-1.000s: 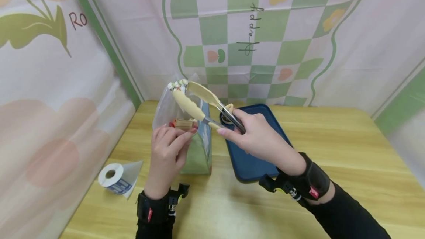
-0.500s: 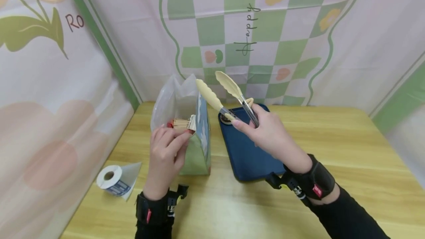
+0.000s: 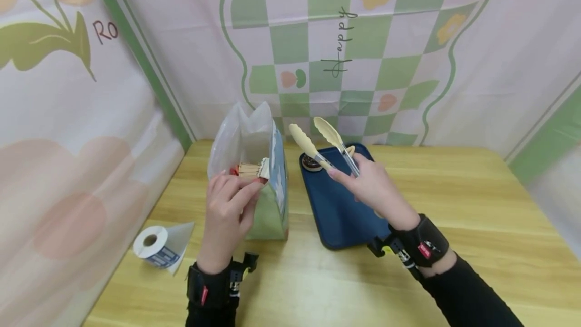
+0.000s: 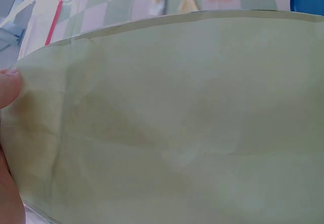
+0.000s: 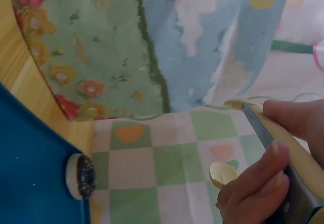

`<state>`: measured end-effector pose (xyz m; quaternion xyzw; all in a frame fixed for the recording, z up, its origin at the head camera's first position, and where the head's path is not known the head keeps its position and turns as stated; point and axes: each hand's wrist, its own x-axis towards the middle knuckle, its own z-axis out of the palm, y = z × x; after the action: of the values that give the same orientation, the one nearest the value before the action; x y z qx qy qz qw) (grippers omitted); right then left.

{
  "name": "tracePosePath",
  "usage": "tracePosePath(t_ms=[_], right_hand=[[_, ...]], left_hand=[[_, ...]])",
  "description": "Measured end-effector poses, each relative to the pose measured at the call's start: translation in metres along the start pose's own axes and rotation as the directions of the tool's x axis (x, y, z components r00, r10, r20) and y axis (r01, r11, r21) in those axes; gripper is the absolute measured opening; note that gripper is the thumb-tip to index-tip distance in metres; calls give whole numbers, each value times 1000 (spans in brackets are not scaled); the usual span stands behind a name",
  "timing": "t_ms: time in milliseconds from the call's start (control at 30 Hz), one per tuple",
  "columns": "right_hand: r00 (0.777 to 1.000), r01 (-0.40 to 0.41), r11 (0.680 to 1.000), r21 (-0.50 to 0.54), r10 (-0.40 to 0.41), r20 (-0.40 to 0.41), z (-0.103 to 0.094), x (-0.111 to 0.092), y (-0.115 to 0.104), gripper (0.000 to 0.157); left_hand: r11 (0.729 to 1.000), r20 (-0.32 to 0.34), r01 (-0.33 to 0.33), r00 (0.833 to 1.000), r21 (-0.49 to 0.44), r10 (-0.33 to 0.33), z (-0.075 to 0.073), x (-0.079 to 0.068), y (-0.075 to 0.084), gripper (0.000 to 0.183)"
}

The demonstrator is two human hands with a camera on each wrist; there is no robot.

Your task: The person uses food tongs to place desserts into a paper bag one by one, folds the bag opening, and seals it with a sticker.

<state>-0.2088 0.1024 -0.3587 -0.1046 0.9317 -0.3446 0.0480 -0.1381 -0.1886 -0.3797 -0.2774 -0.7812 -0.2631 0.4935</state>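
Note:
My left hand point(image 3: 227, 208) pinches the near rim of a paper bag point(image 3: 268, 216), which stands upright and gapes at the top. Its plain green side point(image 4: 167, 97) fills the left wrist view, while flowers and clouds decorate the side point(image 5: 101, 57) in the right wrist view. Inside the mouth shows a tan, pleated-looking piece point(image 3: 248, 169) with a white end; the rest of the contents is hidden. My right hand point(image 3: 374, 185) grips cream-tipped metal tongs point(image 3: 303, 140), their arms spread with nothing between them, over the tray's far end. A chocolate-topped doughnut with sprinkles point(image 3: 311, 163) lies beneath them.
The dark blue tray point(image 3: 338, 216) lies right of the bag, with the doughnut in its far left corner. A roll of white labels point(image 3: 152, 243) sits at the table's left, partly unwound. Printed cloth point(image 3: 290, 39) hangs behind the wooden table point(image 3: 476, 206).
The tongs released a small white, green-patterned thing over the bag, then moved right and down toward the tray. A white end now shows in the bag's mouth. My left hand stayed put.

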Motion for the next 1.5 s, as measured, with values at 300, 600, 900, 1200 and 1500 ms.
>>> tracePosePath(t_ms=[300,600,900,1200,1500], right_hand=[[1000,-27,1000,0,27,2,17,21,27,77],[995,-91,996,3,91,49,39,37,53,88],[993,-102,995,-22,103,52,58,46,68,97],[993,-115,993,-40,116,20,73,56,82,105],[990,-138,990,-34,139,32,88,64,98,100]], left_hand=[[1000,0,-4,1000,-2,4,-1,1,1,11],[1000,-8,-17,1000,-12,16,0,1,2,9],[1000,-4,-8,1000,-6,8,0,-1,1,10],[1000,-3,-9,1000,0,9,0,-1,2,10],[1000,-4,-14,1000,7,14,1,-2,2,11]])
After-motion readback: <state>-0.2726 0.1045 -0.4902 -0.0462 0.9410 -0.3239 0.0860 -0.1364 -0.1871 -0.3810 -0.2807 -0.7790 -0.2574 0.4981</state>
